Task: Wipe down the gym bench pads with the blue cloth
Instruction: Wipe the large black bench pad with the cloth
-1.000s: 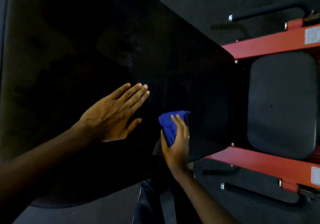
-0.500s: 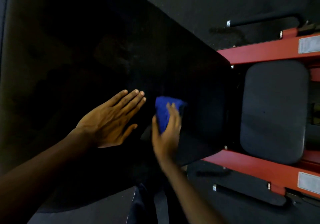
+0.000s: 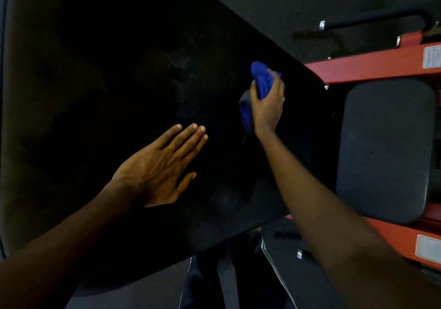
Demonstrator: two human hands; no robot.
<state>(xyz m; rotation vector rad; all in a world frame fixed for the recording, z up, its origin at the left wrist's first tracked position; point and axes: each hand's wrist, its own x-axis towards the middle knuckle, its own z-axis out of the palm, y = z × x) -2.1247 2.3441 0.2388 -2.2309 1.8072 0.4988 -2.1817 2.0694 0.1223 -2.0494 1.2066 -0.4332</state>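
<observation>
Head view: right hand grips blue cloth on black bench pad; left hand rests flat, fingers straight.

We only see bits of the blue cloth, the right hand covers the middle. The big pad runs off top and left, and we can't read the frame labels.

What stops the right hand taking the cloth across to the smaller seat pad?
Probably nothing; likely yes. The right hand grips the blue cloth near the end of the large pad; only an open gap lies before the smaller pad.
</observation>
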